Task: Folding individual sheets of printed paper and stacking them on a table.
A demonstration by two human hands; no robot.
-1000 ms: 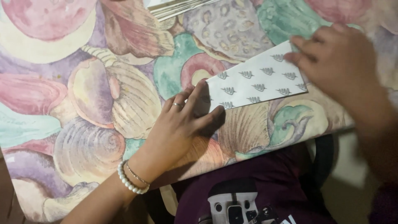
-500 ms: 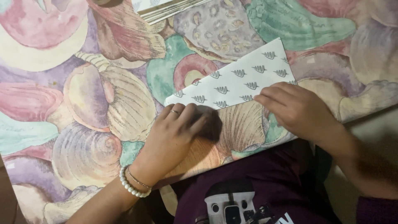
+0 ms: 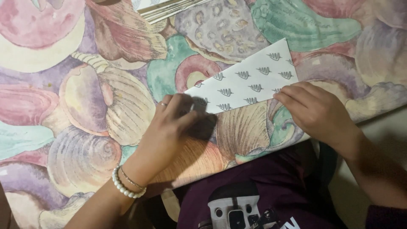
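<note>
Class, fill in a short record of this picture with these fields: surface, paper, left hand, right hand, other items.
surface: table covered in a pastel seashell print
paper: white folded sheet with small dark leaf-like motifs, lying flat and slanted
left hand: left hand pressing flat on the sheet's lower left end; ring on one finger, pearl bracelet at the wrist
right hand: right hand with fingertips on the sheet's lower right edge
other items: stack of papers at the top edge

A single head-worn camera looks steeply down from close above the desk [image 3: 76,85], facing away from the person's lap at the bottom edge. The desk's near edge runs diagonally just behind the fingers [image 3: 292,95]; the surface fills the view beyond them.
</note>
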